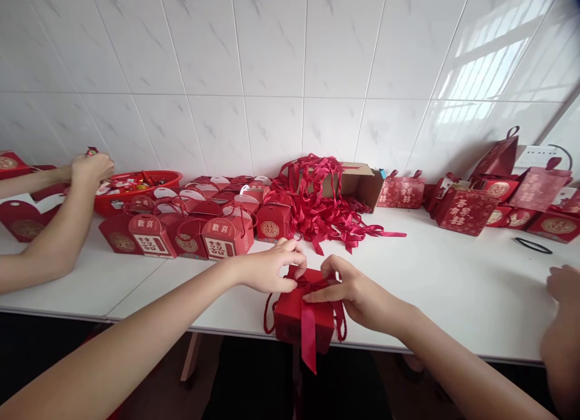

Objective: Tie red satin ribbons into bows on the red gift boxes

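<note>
A red gift box (290, 320) with twisted cord handles sits at the front edge of the white table. Across its top runs a red satin ribbon (309, 338), one tail hanging down the near side. My left hand (274, 268) pinches the ribbon at the top of the box, thumb and fingers close together. From the other side my right hand (347, 290) grips the ribbon too, its index finger extended over the box top. The ribbon's crossing is partly hidden by my fingers.
Behind lie a heap of loose ribbons (324, 208) and a cardboard box (369, 187). Rows of red candy boxes (185, 239) stand left, beside a red basin (156, 177) and a co-worker's hands (93, 166). More gift boxes (466, 211), a black band (533, 245) and another person's hand (563, 284) are right.
</note>
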Tool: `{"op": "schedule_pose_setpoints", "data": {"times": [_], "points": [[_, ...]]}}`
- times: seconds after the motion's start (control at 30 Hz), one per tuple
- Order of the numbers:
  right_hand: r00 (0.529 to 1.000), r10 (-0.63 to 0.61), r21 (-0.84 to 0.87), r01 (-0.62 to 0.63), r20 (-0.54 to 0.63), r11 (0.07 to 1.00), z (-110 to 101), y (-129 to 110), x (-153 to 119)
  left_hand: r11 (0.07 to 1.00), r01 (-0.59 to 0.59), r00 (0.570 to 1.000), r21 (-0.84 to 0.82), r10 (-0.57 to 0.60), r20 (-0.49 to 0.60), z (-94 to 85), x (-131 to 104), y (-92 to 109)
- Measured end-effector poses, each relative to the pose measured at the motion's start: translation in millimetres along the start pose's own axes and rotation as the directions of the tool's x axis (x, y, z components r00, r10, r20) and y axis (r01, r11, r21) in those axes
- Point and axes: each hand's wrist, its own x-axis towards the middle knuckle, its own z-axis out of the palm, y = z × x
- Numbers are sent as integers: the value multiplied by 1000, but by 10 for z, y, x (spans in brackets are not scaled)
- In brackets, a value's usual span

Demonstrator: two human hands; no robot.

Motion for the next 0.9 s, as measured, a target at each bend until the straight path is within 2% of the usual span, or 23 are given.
{"op": "schedule_pose_setpoints", "data": {"times": [0.17,0.27,0.4,0.5,0.6,0.7,0.9], "points": [[1000,8,6,-8,-9,1000,8,1,-10,994,-112,992,20,113,-64,45,18,-80],[1000,-2,21,2,-22,1000,11,7,-16,991,-130,990,11,130,-50,32,1,-105],[999,-20,93,23,-38,995,17,20,-29,973,-161,987,-167,160,-22,37,-26,-103],[997,-19,147,29,-69,989,26,27,-36,947,-160,983,-280,126,-133,117,-46,-69],[982,48,191,-13,-183,982,45,33,-32,924,-126,973,-361,44,-227,230,-74,-7],[940,153,214,-89,-305,973,66,36,-17,907,-93,967,-411,-17,-256,320,-97,49],[881,327,316,-220,-342,923,42,9,24,935,-74,947,-345,-42,-317,412,-67,42]]}}
